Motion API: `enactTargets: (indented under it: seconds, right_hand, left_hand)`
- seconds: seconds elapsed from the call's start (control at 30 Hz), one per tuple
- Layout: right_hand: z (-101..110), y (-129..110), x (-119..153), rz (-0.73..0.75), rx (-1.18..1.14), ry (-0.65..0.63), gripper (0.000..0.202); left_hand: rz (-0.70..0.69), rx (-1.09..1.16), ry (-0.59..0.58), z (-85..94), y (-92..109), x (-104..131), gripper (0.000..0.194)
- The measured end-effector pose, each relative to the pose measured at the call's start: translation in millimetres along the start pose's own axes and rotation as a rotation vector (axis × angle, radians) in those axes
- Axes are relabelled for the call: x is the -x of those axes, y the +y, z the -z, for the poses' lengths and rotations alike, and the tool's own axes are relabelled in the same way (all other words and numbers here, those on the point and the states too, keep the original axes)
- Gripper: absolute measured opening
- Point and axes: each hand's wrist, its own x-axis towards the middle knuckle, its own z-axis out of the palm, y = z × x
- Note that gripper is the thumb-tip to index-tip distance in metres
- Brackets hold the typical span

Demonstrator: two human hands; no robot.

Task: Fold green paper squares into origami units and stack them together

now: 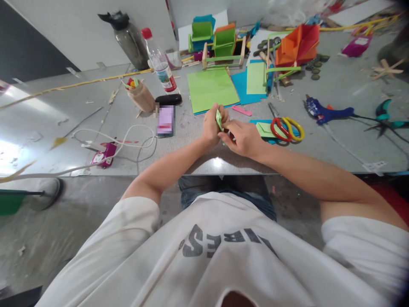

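Note:
A small light green folded paper piece (219, 120) is between my hands, above the near part of the grey table. My left hand (211, 124) is wrapped round it from the left. From the right, my right hand (243, 137) pinches at its lower edge with thumb and forefinger. Just beyond my hands lie green sheets (212, 89) and a pink flat tool (242, 111). Beside my right hand are scissors with red and yellow handles (287, 129), resting on green and blue paper pieces (263, 129).
A phone (165, 120), a bottle with a red cap (162, 70) and a wooden pencil cup (142, 97) stand or lie to the left. A blue glue gun (329, 112) lies right. Paper-and-stick models (225, 42) stand at the back. A white cable (128, 145) loops at left.

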Motion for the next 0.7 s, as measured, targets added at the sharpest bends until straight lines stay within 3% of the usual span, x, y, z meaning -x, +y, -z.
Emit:
enactTargets:
  seconds: [0.07,0.13,0.27,0.37,0.57,0.7]
  right_hand:
    - [1,-2,1,0.089,-0.038,0.003,0.072]
    - [1,-2,2,0.151,-0.059,0.006,0.076]
    - [0,1,3,0.209,-0.071,0.006,0.061]
    - [1,1,4,0.218,-0.1,0.0,0.05]
    - [6,-2,3,0.154,-0.126,-0.09,0.049]
    - [6,-5,2,0.14,-0.153,-0.102,0.046]
  left_hand:
    - [0.109,0.101,-0.102,0.4,9,2,0.091]
    - [0.174,0.162,-0.119,3.8,17,3,0.089]
    - [0.261,0.254,-0.166,10.9,28,4,0.084]
    - [0.226,0.166,-0.165,13.7,33,2,0.083]
    - [0.15,-0.044,-0.192,19.7,35,-3,0.086]
    - [0.082,-0.169,-0.122,25.2,29,-3,0.092]
